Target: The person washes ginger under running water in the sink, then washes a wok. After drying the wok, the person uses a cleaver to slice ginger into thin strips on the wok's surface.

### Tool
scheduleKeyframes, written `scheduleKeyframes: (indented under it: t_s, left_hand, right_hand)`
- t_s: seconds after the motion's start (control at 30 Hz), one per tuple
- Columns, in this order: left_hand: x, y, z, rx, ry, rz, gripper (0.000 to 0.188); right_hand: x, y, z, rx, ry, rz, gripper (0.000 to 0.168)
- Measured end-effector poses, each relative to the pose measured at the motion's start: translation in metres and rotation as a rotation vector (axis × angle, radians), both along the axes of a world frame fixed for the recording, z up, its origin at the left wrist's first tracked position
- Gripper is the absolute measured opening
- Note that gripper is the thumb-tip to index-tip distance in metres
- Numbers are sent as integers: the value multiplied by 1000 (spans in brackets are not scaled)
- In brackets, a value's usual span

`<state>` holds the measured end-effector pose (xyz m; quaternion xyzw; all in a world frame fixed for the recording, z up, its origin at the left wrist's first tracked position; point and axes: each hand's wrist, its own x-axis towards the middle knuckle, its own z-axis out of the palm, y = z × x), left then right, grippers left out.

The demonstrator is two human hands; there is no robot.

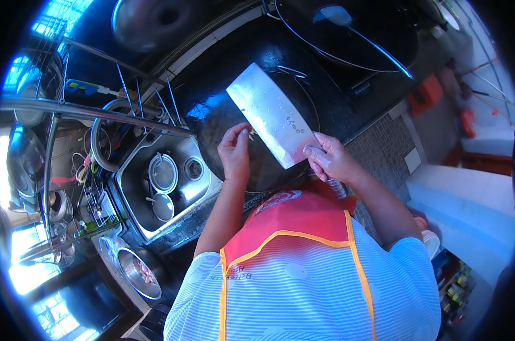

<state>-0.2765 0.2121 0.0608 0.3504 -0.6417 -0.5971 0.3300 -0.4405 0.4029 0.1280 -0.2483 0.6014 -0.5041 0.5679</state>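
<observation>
My right hand [325, 155] grips a wide cleaver [272, 113] by its handle. Its broad steel blade is held tilted above a dark round chopping board [217, 128], points away from me to the upper left, and bears stamped writing. Close to the blade's left edge is my left hand [235, 151], with thumb and forefinger drawn together. Small pale food bits [252, 134] show by those fingertips; whether the fingers hold any is unclear. Part of the board is hidden under the blade. A metal handle [292, 71] shows at the board's far edge.
Left of the board, a steel sink [129, 183] holds bowls [163, 172]. A metal rack [112, 111] rises over it. A large wok [300, 36] with a spatula [368, 40] stands at the upper right. A steel bowl [127, 264] with pinkish meat pieces sits lower left.
</observation>
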Motion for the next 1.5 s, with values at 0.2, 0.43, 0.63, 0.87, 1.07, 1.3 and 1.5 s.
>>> scheduleKeyframes:
  t_s: [0.2,0.43,0.63,0.87,1.07,1.3,1.5]
  left_hand:
    - [-4,6,34,1036,638,-149,47]
    - [17,-1,22,1155,815,-233,45]
    - [17,-1,28,1055,653,-63,34]
    - [-1,-20,-1,302,-32,-85,21]
    - [-19,-26,-14,-913,-405,-110,14]
    - [-11,-20,-30,-1149,-304,-230,18]
    - [-1,-15,-20,-1010,-246,-73,19]
  right_hand:
    - [5,-7,-16,-126,-527,-60,17]
    - [7,-7,-29,-136,-561,-157,13]
    - [2,0,-35,-87,-482,-220,12]
    - [4,13,-33,-62,-363,-240,16]
    - [2,27,-32,-58,-239,-252,17]
    - [0,42,-36,-30,-180,-307,20]
    - [2,37,-15,180,89,-253,27]
